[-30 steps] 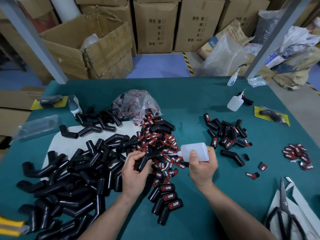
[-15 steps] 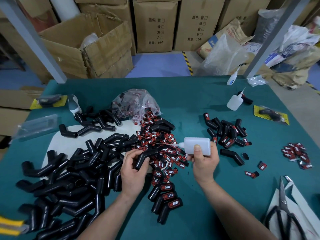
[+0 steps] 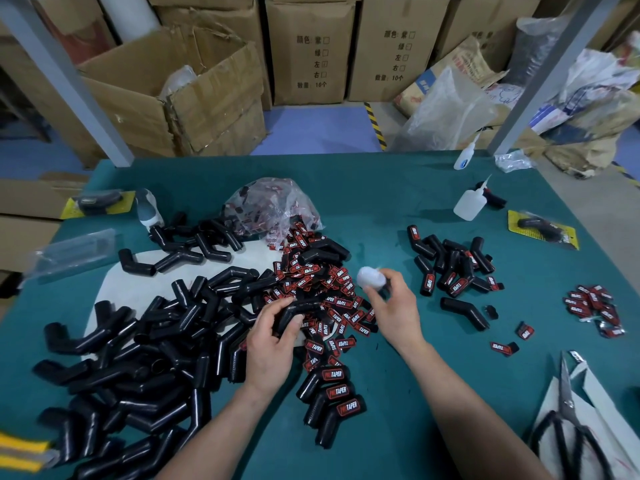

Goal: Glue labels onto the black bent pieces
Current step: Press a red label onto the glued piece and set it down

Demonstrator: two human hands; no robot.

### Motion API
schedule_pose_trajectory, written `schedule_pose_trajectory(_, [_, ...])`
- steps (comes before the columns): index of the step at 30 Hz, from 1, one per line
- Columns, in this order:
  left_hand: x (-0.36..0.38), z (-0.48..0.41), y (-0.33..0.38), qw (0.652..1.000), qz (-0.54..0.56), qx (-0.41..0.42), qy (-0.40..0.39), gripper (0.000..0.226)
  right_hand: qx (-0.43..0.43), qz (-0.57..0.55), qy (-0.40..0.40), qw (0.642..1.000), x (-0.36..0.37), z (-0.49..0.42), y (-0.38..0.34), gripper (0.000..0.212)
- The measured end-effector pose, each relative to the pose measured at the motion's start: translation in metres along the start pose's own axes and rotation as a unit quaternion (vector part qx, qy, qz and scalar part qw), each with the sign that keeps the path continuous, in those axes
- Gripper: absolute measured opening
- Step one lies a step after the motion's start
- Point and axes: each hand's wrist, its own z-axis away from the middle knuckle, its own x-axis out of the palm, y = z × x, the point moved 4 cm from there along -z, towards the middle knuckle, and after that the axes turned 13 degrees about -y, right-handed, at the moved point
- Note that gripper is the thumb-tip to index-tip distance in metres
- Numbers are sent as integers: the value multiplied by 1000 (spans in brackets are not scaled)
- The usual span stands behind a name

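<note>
My left hand (image 3: 272, 337) grips one black bent piece (image 3: 298, 306) above a heap of red and black labels (image 3: 322, 289) in the middle of the green table (image 3: 381, 209). My right hand (image 3: 391, 303) holds a white glue bottle (image 3: 371, 277), blurred and turned end-on to me, just right of that piece. A big pile of bare black bent pieces (image 3: 138, 344) lies to the left. Three labelled pieces (image 3: 332, 393) lie near my wrists, and more labelled pieces (image 3: 450, 268) sit at the right.
A clear bag of labels (image 3: 273, 206) lies behind the heap. Two more glue bottles (image 3: 471, 202) stand at the back right, a small label pile (image 3: 592, 306) is far right, scissors (image 3: 568, 414) on white paper lie at the lower right. Cardboard boxes (image 3: 180, 98) stand beyond the table.
My right hand has swung the glue bottle from lying sideways with its nozzle toward the piece to an end-on, blurred pose. My left hand keeps its hold on the bent piece.
</note>
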Motion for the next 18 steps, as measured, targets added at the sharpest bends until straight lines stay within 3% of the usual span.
schedule_pose_trajectory(6, [-2,-1,-2,999,38,-17,28,36,55,26,-2,998,1,-8,12,28])
schedule_pose_trajectory(8, [-2,-1,-2,998,50,-20,30,46,58,24,0,998,2,-5,8,39])
schedule_pose_trajectory(10, [-2,0,0,998,51,-9,29,47,-18,33,77,996,-6,2,-5,55])
schedule_pose_trajectory(12, [-2,0,3,999,38,4,30,44,-175,94,167,966,-10,16,-22,38])
schedule_pose_trajectory(14, [-2,0,6,999,18,14,33,40,-264,150,111,947,5,28,-32,13])
schedule_pose_trajectory(18, [-2,1,11,999,-20,39,30,35,-201,227,-35,952,42,25,-26,12])
